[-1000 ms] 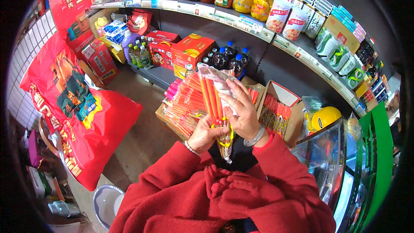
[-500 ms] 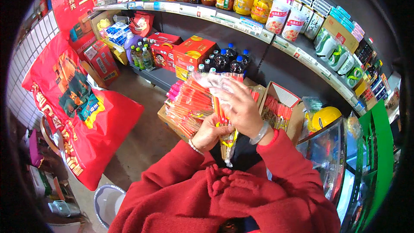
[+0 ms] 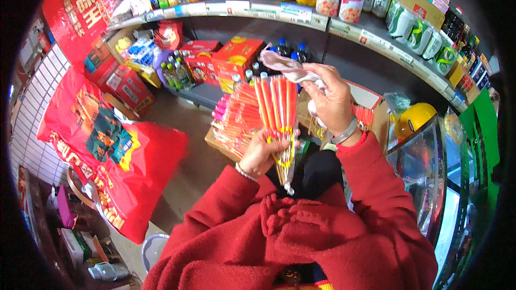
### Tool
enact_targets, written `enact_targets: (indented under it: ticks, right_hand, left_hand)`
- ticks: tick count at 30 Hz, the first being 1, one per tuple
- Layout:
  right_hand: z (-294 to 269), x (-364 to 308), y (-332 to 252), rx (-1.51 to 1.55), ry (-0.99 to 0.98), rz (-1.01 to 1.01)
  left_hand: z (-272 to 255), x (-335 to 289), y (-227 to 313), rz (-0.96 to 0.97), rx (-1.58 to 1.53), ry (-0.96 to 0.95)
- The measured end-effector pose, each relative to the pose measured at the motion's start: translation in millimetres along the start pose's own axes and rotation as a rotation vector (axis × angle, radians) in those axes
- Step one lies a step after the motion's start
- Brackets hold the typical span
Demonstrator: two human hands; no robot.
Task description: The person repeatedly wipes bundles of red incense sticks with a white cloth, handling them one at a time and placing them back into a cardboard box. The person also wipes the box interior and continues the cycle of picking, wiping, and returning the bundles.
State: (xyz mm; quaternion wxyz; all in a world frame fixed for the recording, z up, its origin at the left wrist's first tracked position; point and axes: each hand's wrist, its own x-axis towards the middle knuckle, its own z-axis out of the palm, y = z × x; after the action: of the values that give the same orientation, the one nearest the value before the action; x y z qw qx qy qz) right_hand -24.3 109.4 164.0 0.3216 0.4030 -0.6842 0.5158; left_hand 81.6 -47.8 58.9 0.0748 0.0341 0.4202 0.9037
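My left hand (image 3: 259, 153) is closed round the lower part of a clear plastic pack of red stick candles (image 3: 275, 104). The pack fans out at the top and narrows to a twisted end below, where thin wooden sticks show. Above and to the right of it, my right hand (image 3: 332, 96) pinches a crumpled pale pinkish cloth (image 3: 287, 67), held apart from the pack. More packs of similar red sticks (image 3: 236, 115) lie heaped in a cardboard box just beyond my left hand.
Another open carton of red sticks (image 3: 363, 116) stands to the right, beside a yellow helmet (image 3: 418, 118) and a glass case (image 3: 422, 166). A large red bag (image 3: 156, 156) fills the left. Ahead runs a shelf (image 3: 236, 8) of jars and cups, with red boxes (image 3: 236, 60) and bottles below.
My right hand has lifted the cloth off the pack and moved up and to the right. The candles now show fully. My left hand keeps its hold, and the view has shifted slightly.
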Motion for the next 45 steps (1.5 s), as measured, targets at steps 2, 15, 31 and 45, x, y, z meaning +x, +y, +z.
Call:
enact_targets:
  ticks: [2,15,31,45]
  right_hand:
    - [1,-18,-5,-0.033,-0.156,0.008]
    - [10,-55,-3,-0.072,-0.355,0.157]
    - [10,-108,-6,-0.212,-0.754,0.086]
    - [34,-99,13,-0.276,-0.62,0.108]
  left_hand:
    - [6,4,-3,0.016,-0.017,-0.022]
    - [-11,18,-6,0.106,-0.125,0.136]
    - [-50,54,-37,0.031,-0.576,-0.037]
    - [-48,64,-47,0.07,-0.568,0.065]
